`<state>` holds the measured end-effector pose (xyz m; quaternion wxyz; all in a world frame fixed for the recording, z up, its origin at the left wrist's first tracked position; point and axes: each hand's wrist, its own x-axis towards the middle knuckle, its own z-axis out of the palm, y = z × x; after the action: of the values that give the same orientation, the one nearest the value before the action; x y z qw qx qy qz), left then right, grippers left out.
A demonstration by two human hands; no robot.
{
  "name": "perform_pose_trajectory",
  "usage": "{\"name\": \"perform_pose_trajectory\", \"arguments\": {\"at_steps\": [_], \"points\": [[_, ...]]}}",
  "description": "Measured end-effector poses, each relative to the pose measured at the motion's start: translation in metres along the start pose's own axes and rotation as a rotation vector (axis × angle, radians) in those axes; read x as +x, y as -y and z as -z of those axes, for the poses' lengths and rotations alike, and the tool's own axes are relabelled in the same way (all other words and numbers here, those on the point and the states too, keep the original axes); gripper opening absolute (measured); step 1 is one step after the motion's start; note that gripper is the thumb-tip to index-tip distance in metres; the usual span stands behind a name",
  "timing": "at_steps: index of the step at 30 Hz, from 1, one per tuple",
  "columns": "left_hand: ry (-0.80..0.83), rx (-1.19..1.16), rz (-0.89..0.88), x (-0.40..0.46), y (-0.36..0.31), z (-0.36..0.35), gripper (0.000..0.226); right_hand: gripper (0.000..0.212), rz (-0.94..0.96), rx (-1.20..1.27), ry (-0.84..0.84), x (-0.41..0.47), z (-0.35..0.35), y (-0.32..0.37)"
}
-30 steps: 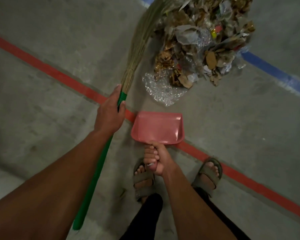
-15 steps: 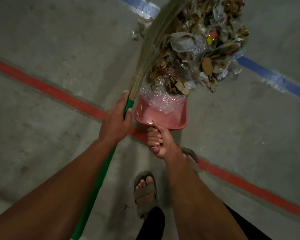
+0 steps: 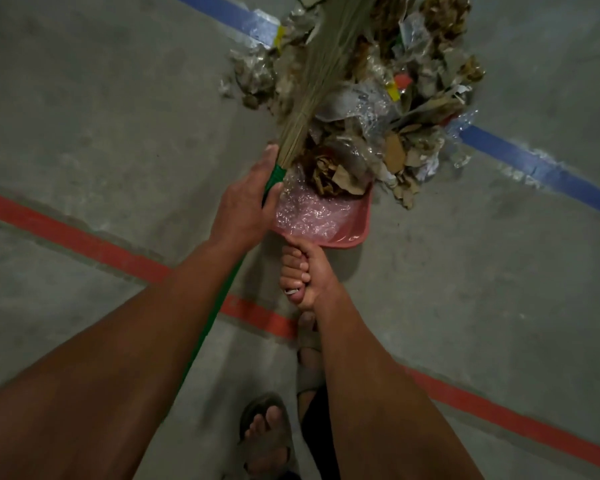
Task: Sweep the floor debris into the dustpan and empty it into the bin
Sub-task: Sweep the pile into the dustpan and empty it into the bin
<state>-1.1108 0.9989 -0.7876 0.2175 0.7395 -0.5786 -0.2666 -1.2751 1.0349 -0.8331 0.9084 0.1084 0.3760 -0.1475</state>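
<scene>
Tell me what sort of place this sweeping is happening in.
Probably a warehouse, garage or workshop floor: bare concrete floor marked with a painted red line and a blue line, as for lanes or bays. No walls are in view.

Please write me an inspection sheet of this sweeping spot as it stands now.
Surface: grey concrete floor with a red painted line and a blue painted line.
Job's things: pink plastic dustpan on the floor, clear bubble wrap and some brown leaves inside; green-handled straw broom laid over the heap of dry leaves, paper and plastic scraps. Bin: nothing seen.
Clutter: small scraps left of the heap.
Grippers: left hand grips the broom's handle; right hand grips the dustpan's handle.
Cables: nothing seen.
Surroundings: sandalled foot below.
</scene>
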Motion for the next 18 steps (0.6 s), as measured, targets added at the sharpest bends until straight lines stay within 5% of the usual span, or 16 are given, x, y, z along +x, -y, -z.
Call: {"name": "perform_pose_trajectory", "arguments": {"at_steps": [7, 18], "points": [[0.296, 0.055, -0.009, -0.051, 0.017, 0.010, 0.062, 0.043, -0.044, -0.012, -0.055, -0.030, 0.012, 0.008], [0.161, -0.001, -0.066, 0.001, -0.025, 0.017, 0.059, 0.044, -0.099, -0.005, -0.126, -0.051, 0.033, 0.012]]}}
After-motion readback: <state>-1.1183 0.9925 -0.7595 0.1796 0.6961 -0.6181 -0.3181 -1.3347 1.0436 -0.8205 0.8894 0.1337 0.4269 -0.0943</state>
